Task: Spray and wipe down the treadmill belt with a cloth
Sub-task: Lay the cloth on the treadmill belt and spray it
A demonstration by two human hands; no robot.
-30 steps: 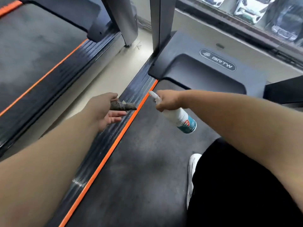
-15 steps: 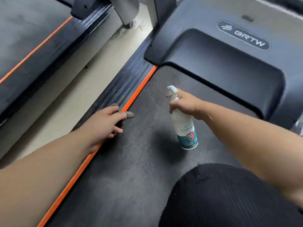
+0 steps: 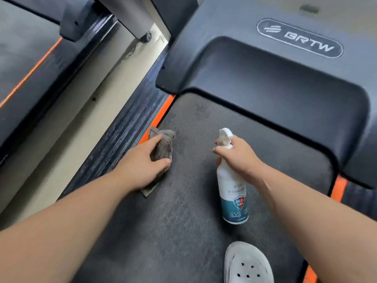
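Head view, looking down the length of the treadmill belt [image 3: 183,221]. Dark grey textured surface, dusty in patches.

Left hand [image 3: 140,166] palm down on the cloth [image 3: 163,148], fingers laid out nearly straight over it, thumb stretched along its right side; pressing, not bunching. Cloth brown-grey, crumpled, at the belt's left edge, touching the orange stripe [image 3: 161,113]; one corner poking out under the wrist.

Right hand [image 3: 238,158] wrapped round the neck of the spray bottle [image 3: 232,193], fingers curled tight, forefinger out front by the trigger. Bottle upright, white above, teal band and a red-and-blue shield label below, over mid-belt and well apart from the cloth. Base on the belt or just clear of it: cannot tell.

Black motor cover [image 3: 265,82] with BRTW badge at the belt's far end. Ribbed side rail [image 3: 122,135] left of the stripe, then pale floor [image 3: 71,127], then a neighbouring treadmill [image 3: 24,58]. White perforated shoe [image 3: 246,264] on the near belt.
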